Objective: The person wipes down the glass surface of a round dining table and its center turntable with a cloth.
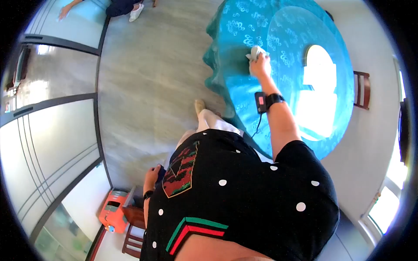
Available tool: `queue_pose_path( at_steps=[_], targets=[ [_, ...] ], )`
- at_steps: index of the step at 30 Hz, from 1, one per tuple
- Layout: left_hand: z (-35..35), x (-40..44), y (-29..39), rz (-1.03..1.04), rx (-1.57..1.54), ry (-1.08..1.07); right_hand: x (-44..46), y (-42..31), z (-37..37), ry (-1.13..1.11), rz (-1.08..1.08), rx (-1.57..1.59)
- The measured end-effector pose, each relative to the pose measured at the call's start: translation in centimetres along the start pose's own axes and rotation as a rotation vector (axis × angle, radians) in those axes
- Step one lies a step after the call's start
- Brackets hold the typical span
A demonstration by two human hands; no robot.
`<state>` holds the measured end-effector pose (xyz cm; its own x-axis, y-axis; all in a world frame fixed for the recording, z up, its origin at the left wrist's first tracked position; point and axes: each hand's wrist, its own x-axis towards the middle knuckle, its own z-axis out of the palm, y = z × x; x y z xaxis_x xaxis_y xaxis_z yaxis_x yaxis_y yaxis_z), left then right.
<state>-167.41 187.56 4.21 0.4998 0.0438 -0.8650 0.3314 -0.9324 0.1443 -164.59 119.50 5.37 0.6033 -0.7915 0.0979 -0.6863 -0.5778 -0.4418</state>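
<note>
My right hand [260, 66] is closed on a crumpled white cloth [257, 52] and presses it to the round table's glossy turquoise tablecloth [237, 65], near the left edge. A black strap with a small box [261, 102] and a cable is on my right wrist. Low at my left side hangs my left hand [151, 177], its fingers curled by a small dark blue object [161, 173]. What that object is, I cannot make out. My patterned black shirt hides part of it.
Sliding doors with frosted panels [56, 152] run along the left. At the upper left, another person's hand [64, 12] touches a panel, and a white shoe [136, 13] shows. Wooden chairs stand right of the table [362, 90] and at lower left [132, 243], beside an orange toy-like object [112, 209].
</note>
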Motion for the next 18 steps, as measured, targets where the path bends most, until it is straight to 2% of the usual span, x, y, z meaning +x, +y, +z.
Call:
queue_pose_path(
  at_steps=[1,2,4,5,7,8,11,14,16,18],
  targets=[
    [0.6,0.2,0.5,-0.009,-0.067,0.014,-0.7,0.8,1.2,0.025,0.097,-0.041],
    [1.0,1.7,-0.4,-0.003,-0.058,0.019,-2.8,-0.3,1.9,0.036,-0.026,-0.041],
    [1.4,6.4,-3.5,0.064,-0.181,-0.096,-6.2,-3.2,3.9,-0.166,-0.139,0.076],
    [0.8,7.6,-4.0,0.095,-0.237,-0.158,-7.4,-4.3,4.4,-0.298,-0.303,0.151],
    [-0.7,8.4,-2.9,0.148,-0.231,-0.146,-8.0,-7.9,2.0,-0.551,-0.384,0.409],
    [-1.4,8.8,-2.1,0.195,-0.242,-0.132,-7.1,-8.1,1.6,-0.536,-0.371,0.410],
    [-7.2,1.6,10.5,0.009,-0.140,-0.024,-2.1,-8.0,-0.2,-0.123,-0.292,0.361],
    [-8.9,5.1,10.8,0.015,-0.144,-0.060,3.7,-5.6,-3.1,0.143,-0.100,0.156],
    [-10.1,5.2,13.3,0.051,-0.042,-0.050,6.4,-1.7,-1.2,0.059,0.131,0.031],
    [-11.2,6.7,14.1,0.089,0.064,-0.043,6.2,-1.4,0.8,0.000,0.298,0.003]
  ],
)
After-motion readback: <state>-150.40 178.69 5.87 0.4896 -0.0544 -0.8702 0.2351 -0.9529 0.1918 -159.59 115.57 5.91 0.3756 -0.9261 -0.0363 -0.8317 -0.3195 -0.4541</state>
